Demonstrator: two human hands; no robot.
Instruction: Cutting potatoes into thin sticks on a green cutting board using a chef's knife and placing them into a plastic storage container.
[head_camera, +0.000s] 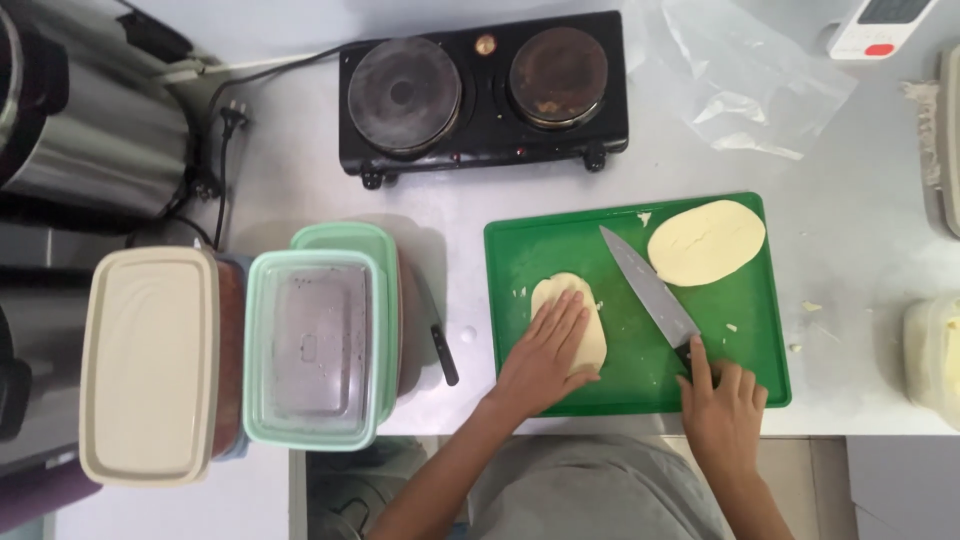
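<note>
Overhead view of a green cutting board (520, 250) on a pale worktop (860, 250); the left hand (545, 350) lies flat, fingers spread, pressing the nearer cheese slab (590, 330) onto the board, gripping nothing; the right hand (722, 405) is closed round the handle of a kitchen knife (650, 290), its blade resting on the board between the two pieces, point aimed away from the body; the step appears to be slicing, and the next cut would call for the blade brought across to the pinned slab, just left of it; a second, larger slab (706, 242) lies at the far right corner, apart from both hands.
</note>
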